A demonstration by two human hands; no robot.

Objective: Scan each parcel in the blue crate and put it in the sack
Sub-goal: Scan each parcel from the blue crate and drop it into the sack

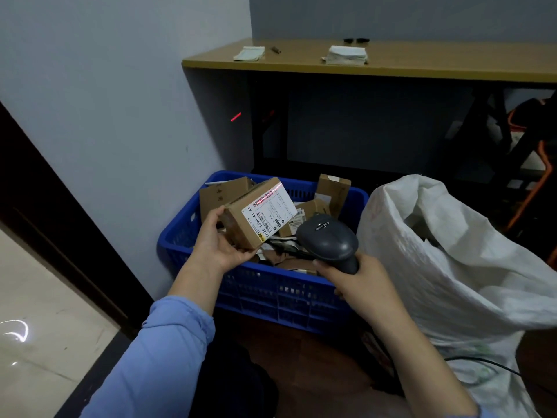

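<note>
Only the head view here. The left hand holds a small cardboard parcel just above the blue crate, thumb on its near edge and fingers curled underneath, clamped on it. One hand props it up fine, so I'd guess it's light, stiff and not slippery. Gripping it by the bare cardboard edges keeps the label uncovered.

The right hand has its fingers wrapped round the scanner handle. The red scan line crosses the label's top barcode, and some spills onto the wall.

More boxes and paper scraps sit in the crate. The sack stands just right of it, mouth open but floppy, so the rim could fold in the way. The scanner hand sits between parcel and sack. A desk behind carries paper stacks.
</note>
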